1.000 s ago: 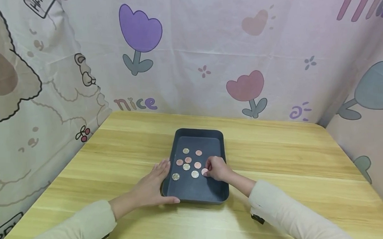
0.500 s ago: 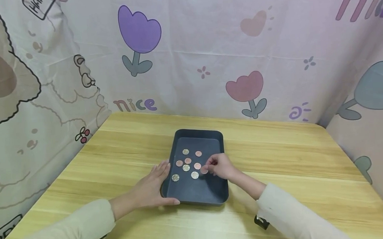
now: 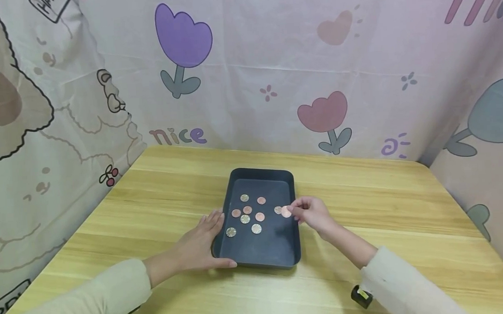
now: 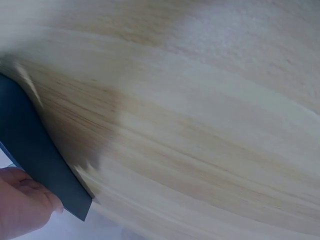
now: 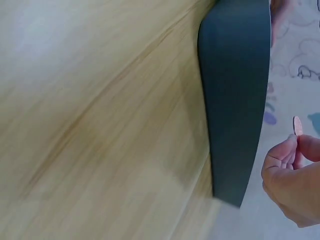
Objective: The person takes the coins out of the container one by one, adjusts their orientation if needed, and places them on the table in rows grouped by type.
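A dark rectangular tray [image 3: 255, 251] lies on the table with several gold-coloured and copper-coloured coins flat on its floor. In the head view my right hand [image 3: 313, 214] is over the tray's right wall, pinching a copper-coloured coin [image 3: 286, 211] between thumb and fingertips. That coin stands on edge in the right wrist view, above the pinching fingers [image 5: 284, 149]. Just left of it, another coin [image 3: 278, 210] lies in the tray. My left hand [image 3: 196, 246] rests against the tray's left side, fingers straight and thumb along the near edge.
The wooden table [image 3: 373, 203] extends on all sides of the tray. Behind it hangs a printed cloth [image 3: 247, 46] with flowers and lettering, which also covers both sides. A small black object [image 3: 361, 296] sits under the right sleeve.
My right hand has lifted the copper-coloured coin and carried it right and away from me to above the tray's right wall. A coin beside it now shows. My left hand stays put.
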Available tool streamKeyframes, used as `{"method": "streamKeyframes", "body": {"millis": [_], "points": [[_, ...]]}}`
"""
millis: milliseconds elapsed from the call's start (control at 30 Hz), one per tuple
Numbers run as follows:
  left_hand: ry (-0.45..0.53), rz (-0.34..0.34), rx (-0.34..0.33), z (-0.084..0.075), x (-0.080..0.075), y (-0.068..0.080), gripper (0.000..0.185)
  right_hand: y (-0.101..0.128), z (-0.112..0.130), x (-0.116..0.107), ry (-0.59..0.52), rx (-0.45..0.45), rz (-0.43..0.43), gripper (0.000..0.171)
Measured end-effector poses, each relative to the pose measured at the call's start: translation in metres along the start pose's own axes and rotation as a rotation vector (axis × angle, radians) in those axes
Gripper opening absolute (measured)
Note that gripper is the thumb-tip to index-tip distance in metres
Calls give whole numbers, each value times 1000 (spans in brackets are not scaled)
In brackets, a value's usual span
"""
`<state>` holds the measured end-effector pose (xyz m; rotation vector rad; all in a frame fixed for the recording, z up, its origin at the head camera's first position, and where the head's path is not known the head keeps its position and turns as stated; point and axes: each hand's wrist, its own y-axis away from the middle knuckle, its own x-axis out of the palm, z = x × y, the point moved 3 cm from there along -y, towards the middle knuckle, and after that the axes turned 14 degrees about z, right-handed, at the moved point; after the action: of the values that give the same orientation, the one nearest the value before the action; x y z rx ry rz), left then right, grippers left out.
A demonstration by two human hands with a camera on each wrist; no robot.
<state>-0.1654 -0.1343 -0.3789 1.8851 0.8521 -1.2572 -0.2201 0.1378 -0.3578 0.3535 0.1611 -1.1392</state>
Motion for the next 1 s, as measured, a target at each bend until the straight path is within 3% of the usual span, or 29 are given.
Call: {"method": "streamKeyframes", "body": {"millis": [333,633,1000], "points": [[15,26,-4,0,-1,-2,116,9,-31,-37,-68,94,-54,11],[9,31,6,-1,-2,0,115,13,-57,-60,29,223,-15,21],[4,33,7,0,-2,0,114,11,-65,-70,157,293,-53,13]]}}
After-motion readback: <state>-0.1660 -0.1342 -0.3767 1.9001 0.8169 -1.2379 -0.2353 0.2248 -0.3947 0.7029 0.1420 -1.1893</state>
